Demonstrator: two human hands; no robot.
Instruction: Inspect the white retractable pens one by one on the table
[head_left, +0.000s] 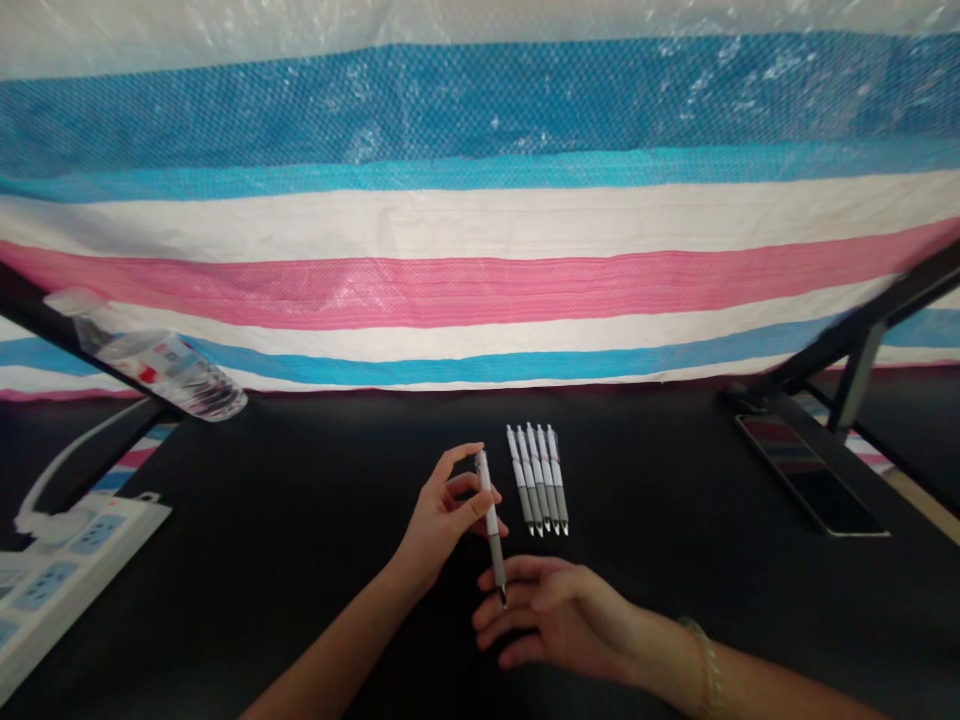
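Note:
A white pen with a grey grip (pixel 496 553) is held by my left hand (pixel 442 510), thumb and fingers closed around its upper part and a fingertip at its top end. Its metal tip points down toward me, in front of the fingers of my right hand (pixel 559 610). That hand is open, palm turned to the left and fingers spread; whether it touches the pen I cannot tell. Just beyond it, several matching white and grey pens (pixel 538 480) lie side by side in a row, tips toward me.
The black table (pixel 315 480) carries a phone (pixel 814 475) at the right and a water bottle (pixel 176 370) at the far left. Nearer left is a white power strip (pixel 67 570) with a plugged-in cable. A striped plastic sheet (pixel 480 290) hangs behind.

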